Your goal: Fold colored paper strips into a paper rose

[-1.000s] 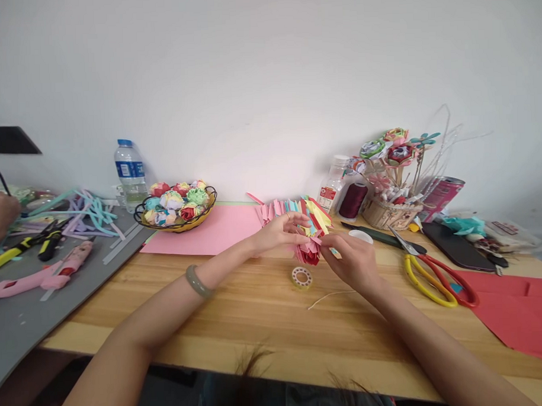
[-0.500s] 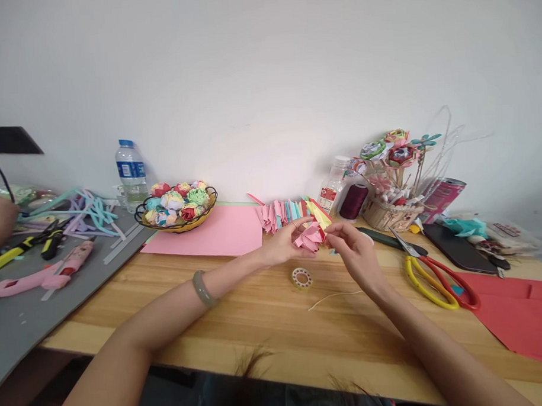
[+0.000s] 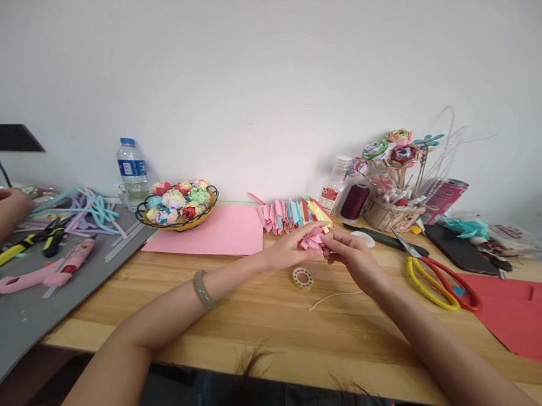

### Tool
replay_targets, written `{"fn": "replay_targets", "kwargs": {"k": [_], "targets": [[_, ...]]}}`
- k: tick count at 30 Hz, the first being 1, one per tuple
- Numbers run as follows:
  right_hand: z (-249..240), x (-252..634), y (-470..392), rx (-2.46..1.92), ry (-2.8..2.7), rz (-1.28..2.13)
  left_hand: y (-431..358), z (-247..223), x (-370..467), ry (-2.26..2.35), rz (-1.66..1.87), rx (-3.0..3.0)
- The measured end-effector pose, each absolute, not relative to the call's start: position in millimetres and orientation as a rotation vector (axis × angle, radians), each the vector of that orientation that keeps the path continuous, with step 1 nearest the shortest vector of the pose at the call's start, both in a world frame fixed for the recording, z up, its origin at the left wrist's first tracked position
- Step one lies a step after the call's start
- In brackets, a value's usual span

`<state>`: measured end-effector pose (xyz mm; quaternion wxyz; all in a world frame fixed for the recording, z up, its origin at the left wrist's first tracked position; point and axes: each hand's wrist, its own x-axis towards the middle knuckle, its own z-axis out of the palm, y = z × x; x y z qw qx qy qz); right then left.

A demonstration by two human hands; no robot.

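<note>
A pink folded paper flower is held between my two hands above the wooden table. My left hand, with a ring on a finger, is closed around its left side. The fingertips of my right hand pinch its right edge. Just behind my hands stands a row of folded paper pieces in pink, blue, red and yellow. Below the hands lies a small tape roll. A thin pale thread trails on the table near my right wrist.
Scissors, red paper and a phone are at right. Behind stand a thread spool and a flower basket. Leftward are pink paper, a bowl of paper flowers, a glue gun and another person's hand.
My right hand has moved left against the pink paper flower, and my left fingers have closed further over it. More of the white disc beside my right hand shows. The other person's hand reaches further in.
</note>
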<state>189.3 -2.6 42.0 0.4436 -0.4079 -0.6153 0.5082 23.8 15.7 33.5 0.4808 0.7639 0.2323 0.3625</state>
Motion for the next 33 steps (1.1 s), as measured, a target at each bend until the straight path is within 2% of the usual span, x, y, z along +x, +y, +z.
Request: {"fn": "replay_targets", "kwargs": {"k": [6,16,22,29,33], "targets": [[42,189,-3,-0.966,-1.458,1.286,22,24,27,0.553,0.868,1.590],[39,193,-3,-0.974,-1.470,1.206,17,31,28,0.561,1.085,1.372],[45,188,-5,-1.072,-1.601,0.710,15,44,21,0.561,1.139,1.466],[44,189,-8,-0.881,-1.950,-0.037,15,37,22,0.506,0.919,1.269],[37,191,-4,-0.766,-2.009,-0.339,16,36,21,0.491,0.914,1.199]]}}
